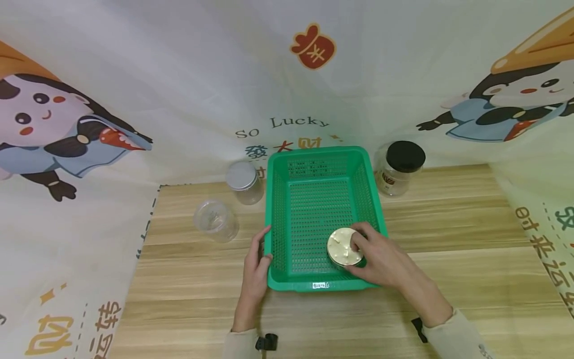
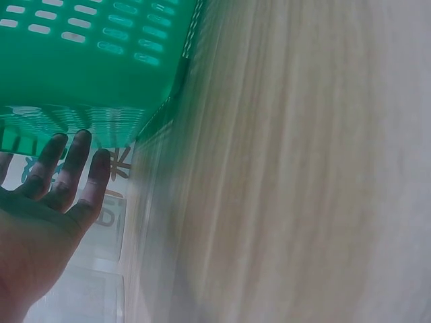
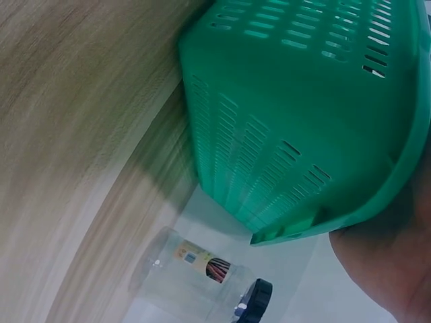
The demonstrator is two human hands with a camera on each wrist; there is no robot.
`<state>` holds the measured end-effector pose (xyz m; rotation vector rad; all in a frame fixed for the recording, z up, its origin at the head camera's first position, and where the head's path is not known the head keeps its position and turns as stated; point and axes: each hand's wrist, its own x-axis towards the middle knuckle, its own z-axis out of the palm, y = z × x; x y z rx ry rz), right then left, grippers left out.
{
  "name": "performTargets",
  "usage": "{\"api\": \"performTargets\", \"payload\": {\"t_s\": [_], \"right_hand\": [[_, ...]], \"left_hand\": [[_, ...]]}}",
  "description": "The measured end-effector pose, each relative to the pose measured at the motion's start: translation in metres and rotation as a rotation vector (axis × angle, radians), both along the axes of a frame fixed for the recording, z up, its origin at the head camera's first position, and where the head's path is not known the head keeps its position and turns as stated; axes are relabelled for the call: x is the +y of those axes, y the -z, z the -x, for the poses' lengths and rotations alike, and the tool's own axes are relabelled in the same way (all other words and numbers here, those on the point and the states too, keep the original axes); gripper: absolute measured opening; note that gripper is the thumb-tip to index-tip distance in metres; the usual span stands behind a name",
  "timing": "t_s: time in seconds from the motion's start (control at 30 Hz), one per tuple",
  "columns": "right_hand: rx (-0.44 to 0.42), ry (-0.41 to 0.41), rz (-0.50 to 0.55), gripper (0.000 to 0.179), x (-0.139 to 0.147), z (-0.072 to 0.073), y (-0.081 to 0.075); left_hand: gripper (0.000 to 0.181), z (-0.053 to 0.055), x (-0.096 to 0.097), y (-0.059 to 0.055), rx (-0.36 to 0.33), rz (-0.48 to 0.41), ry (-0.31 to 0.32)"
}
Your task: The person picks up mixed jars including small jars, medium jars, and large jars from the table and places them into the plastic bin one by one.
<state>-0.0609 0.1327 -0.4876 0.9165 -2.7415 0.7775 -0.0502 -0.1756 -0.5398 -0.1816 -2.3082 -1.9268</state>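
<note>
A green plastic basket with slotted walls stands in the middle of the wooden table. My right hand reaches over its right rim and grips a round jar with a gold lid in the near right corner. The lid's top looks dented, and the jar's body is mostly hidden below it. At the basket's left side, my left hand rests against the rim with thumb and index fingertips. In the left wrist view, its fingers extend nearly straight against the outer wall.
Left of the basket are a clear jar with a silver lid and an open clear plastic container. A clear jar with a black lid stands at the back right. A printed cloth hangs behind the table.
</note>
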Motion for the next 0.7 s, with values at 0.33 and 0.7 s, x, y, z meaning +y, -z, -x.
{"api": "performTargets", "payload": {"t_s": [0.33,0.7], "right_hand": [[-0.046,0.042,-0.047,0.042,-0.0024,-0.0004,-0.0011],[-0.003,0.053,-0.05,0.043,-0.0051,-0.0016,0.0012]], "left_hand": [[0.068,0.0,0.0004,-0.0012,0.014,-0.019,0.009],[0.067,0.0005,0.0003,-0.002,-0.023,-0.006,0.004]]}}
